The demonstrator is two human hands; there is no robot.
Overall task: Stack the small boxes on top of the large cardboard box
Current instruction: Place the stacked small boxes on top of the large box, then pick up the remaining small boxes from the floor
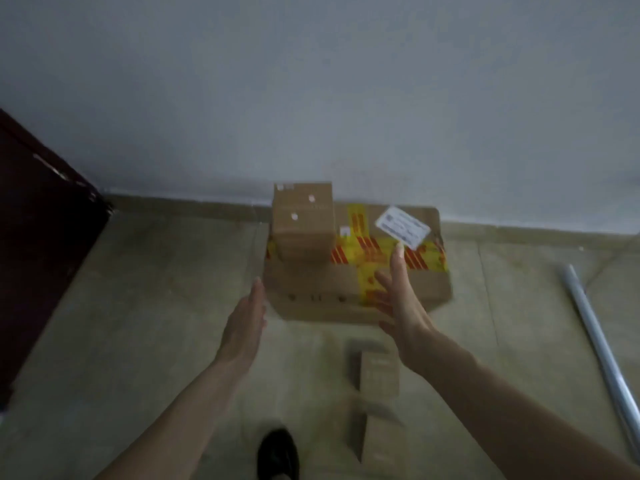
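Note:
The large cardboard box (311,285) with yellow and red tape and a white label stands on the floor against the wall. A small brown box (303,220) sits on its left top. Whether a second small box lies beneath that one I cannot tell. Two more small boxes rest on the floor nearer to me, one (379,374) in front of the large box and one (375,434) closer still. My left hand (247,320) is flat and empty just left of the large box. My right hand (398,299) is spread and empty over its front face.
A dark red door or cabinet (41,237) stands at the left. A grey metal tube (602,355) lies on the tiled floor at the right. My black shoe (278,453) shows at the bottom. The pale wall runs behind the box.

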